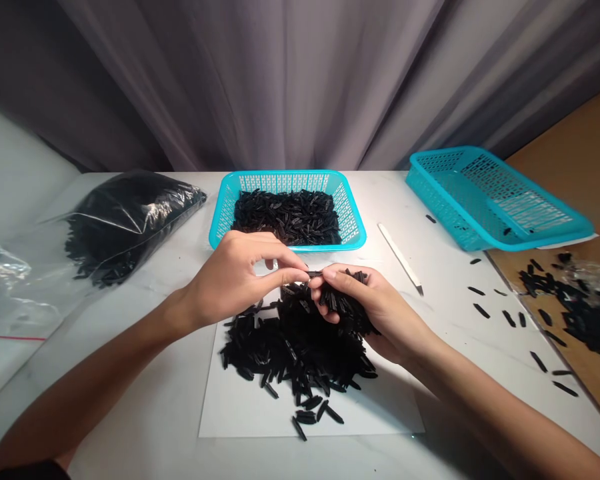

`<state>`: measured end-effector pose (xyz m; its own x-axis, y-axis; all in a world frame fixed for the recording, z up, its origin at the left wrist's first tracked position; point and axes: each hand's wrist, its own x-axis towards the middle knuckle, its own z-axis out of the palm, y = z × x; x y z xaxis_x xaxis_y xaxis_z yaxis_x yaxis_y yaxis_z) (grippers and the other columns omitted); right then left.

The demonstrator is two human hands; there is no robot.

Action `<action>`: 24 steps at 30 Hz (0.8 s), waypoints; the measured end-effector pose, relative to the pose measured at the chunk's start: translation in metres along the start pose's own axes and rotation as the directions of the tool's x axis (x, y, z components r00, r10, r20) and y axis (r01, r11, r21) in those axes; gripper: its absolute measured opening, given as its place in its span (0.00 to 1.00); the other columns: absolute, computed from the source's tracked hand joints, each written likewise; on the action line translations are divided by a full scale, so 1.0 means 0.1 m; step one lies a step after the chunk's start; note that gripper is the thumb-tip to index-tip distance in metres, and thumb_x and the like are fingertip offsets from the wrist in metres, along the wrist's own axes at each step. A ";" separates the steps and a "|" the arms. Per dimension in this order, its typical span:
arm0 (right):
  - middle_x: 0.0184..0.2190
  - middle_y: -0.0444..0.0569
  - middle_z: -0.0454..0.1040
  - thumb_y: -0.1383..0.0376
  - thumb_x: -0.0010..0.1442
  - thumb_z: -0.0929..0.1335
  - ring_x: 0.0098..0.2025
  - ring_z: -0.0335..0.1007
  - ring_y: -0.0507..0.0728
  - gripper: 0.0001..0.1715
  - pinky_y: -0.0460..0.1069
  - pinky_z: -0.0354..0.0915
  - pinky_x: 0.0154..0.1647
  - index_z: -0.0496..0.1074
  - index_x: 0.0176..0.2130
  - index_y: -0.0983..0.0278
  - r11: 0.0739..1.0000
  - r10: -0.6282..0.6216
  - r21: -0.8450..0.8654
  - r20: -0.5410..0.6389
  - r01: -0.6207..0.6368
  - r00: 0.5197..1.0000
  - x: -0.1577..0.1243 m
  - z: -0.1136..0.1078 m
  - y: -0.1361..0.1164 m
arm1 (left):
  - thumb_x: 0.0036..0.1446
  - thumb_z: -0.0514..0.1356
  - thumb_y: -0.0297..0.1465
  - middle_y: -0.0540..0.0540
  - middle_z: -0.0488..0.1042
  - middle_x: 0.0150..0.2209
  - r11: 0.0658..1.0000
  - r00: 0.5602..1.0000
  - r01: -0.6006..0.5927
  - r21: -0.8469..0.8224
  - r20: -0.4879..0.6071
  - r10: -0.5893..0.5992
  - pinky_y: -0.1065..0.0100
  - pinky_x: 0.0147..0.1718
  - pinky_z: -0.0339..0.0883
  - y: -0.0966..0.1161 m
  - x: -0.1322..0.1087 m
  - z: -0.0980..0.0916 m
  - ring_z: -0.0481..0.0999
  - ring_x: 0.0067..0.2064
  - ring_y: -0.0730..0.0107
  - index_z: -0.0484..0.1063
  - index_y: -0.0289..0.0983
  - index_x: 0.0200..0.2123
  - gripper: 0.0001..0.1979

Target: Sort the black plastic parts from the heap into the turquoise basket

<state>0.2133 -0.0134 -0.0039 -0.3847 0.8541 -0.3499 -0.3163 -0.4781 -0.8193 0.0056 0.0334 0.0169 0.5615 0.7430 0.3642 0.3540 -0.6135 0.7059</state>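
Between thumb and fingertips, my left hand (253, 277) pinches one end of a small black strip-shaped piece (314, 273). The thumb of my right hand (375, 303) presses at the other end of that piece. A bunch of similar black pieces (347, 303) lies in my right palm, with the fingers curled round it. Below both hands a heap of black pieces (300, 347) spreads over a white sheet (380, 413). Just behind the hands stands a blue plastic basket (356, 227) that holds many more black pieces.
To the left lies a clear plastic bag (135, 220) full of black pieces. A white pen-like tool (399, 257) rests on the right. A second blue basket (480, 193) stands tilted at the far right, near scattered black pieces (481, 311). Grey curtains (280, 87) hang behind the table.
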 end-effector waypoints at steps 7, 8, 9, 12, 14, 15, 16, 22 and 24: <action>0.29 0.46 0.75 0.60 0.65 0.71 0.26 0.68 0.48 0.14 0.42 0.63 0.26 0.80 0.33 0.68 1.000 0.005 0.016 0.006 -0.005 1.000 -0.01 0.01 -0.01 | 0.60 0.67 0.29 0.53 0.82 0.30 1.000 1.000 -0.006 -0.018 0.018 0.007 0.73 0.33 0.68 0.00 0.01 -0.02 0.77 0.31 0.76 0.81 0.37 0.31 0.05; 0.29 0.46 0.75 0.60 0.65 0.71 0.26 0.68 0.48 0.14 0.42 0.63 0.26 0.80 0.33 0.68 1.000 0.005 0.018 0.002 -0.005 1.000 -0.02 0.01 -0.01 | 0.60 0.67 0.29 0.53 0.82 0.30 1.000 1.000 -0.004 -0.023 0.025 0.005 0.73 0.33 0.68 -0.01 0.01 -0.02 0.77 0.32 0.76 0.81 0.37 0.31 0.05; 0.29 0.46 0.75 0.60 0.64 0.72 0.26 0.68 0.48 0.14 0.42 0.63 0.25 0.80 0.33 0.68 1.000 0.004 0.018 -0.001 -0.004 1.000 -0.02 0.00 -0.01 | 0.61 0.66 0.28 0.52 0.82 0.31 1.000 1.000 -0.001 -0.027 0.031 0.002 0.73 0.34 0.69 -0.01 0.01 -0.03 0.77 0.32 0.76 0.82 0.37 0.32 0.05; 0.29 0.46 0.75 0.59 0.64 0.72 0.26 0.68 0.48 0.14 0.42 0.63 0.25 0.80 0.33 0.67 1.000 0.001 0.014 -0.009 -0.001 1.000 -0.02 0.00 -0.01 | 0.62 0.65 0.27 0.51 0.83 0.33 0.999 0.999 0.005 -0.034 0.051 -0.004 0.73 0.35 0.69 0.00 0.01 -0.04 0.77 0.34 0.75 0.82 0.37 0.34 0.05; 0.29 0.46 0.75 0.59 0.64 0.72 0.27 0.68 0.48 0.14 0.42 0.63 0.26 0.80 0.32 0.67 1.000 -0.004 0.008 -0.010 0.005 1.000 -0.01 0.00 -0.02 | 0.62 0.64 0.27 0.51 0.83 0.34 0.999 0.998 0.010 -0.030 0.060 -0.009 0.72 0.35 0.69 0.00 0.00 -0.04 0.78 0.34 0.74 0.82 0.37 0.35 0.05; 0.28 0.46 0.74 0.59 0.64 0.72 0.26 0.68 0.48 0.14 0.42 0.63 0.26 0.80 0.32 0.67 1.000 -0.007 0.005 -0.009 0.007 1.000 -0.01 0.00 -0.02 | 0.63 0.64 0.27 0.50 0.83 0.34 1.000 0.998 0.012 -0.028 0.061 -0.010 0.71 0.35 0.69 0.01 0.00 -0.04 0.77 0.35 0.73 0.82 0.37 0.36 0.05; 0.28 0.45 0.74 0.59 0.64 0.72 0.26 0.68 0.48 0.14 0.42 0.63 0.26 0.80 0.32 0.67 1.000 -0.009 0.004 -0.008 0.009 1.000 0.00 0.00 -0.02 | 0.63 0.64 0.27 0.50 0.83 0.34 0.999 0.998 0.013 -0.029 0.064 -0.011 0.71 0.35 0.69 0.01 0.00 -0.03 0.77 0.34 0.73 0.82 0.37 0.36 0.06; 0.28 0.45 0.74 0.59 0.64 0.72 0.27 0.68 0.48 0.14 0.42 0.63 0.26 0.80 0.32 0.67 1.000 -0.012 -0.003 -0.007 0.012 1.000 -0.01 0.00 -0.02 | 0.63 0.63 0.28 0.50 0.82 0.34 0.999 0.997 0.025 -0.031 0.071 -0.023 0.70 0.35 0.69 0.01 0.00 -0.04 0.77 0.34 0.72 0.82 0.37 0.35 0.06; 0.29 0.46 0.75 0.59 0.64 0.72 0.27 0.68 0.48 0.14 0.42 0.63 0.26 0.80 0.32 0.67 1.000 -0.011 -0.005 -0.010 0.011 1.000 -0.01 -0.01 -0.02 | 0.63 0.63 0.28 0.49 0.82 0.34 1.000 0.997 0.016 -0.027 0.072 -0.014 0.70 0.36 0.69 0.02 -0.01 -0.04 0.77 0.35 0.72 0.81 0.37 0.35 0.06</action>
<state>0.2147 -0.0132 -0.0023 -0.3725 0.8613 -0.3454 -0.3160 -0.4677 -0.8255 0.0032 0.0324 0.0205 0.6087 0.7303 0.3102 0.3424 -0.5944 0.7276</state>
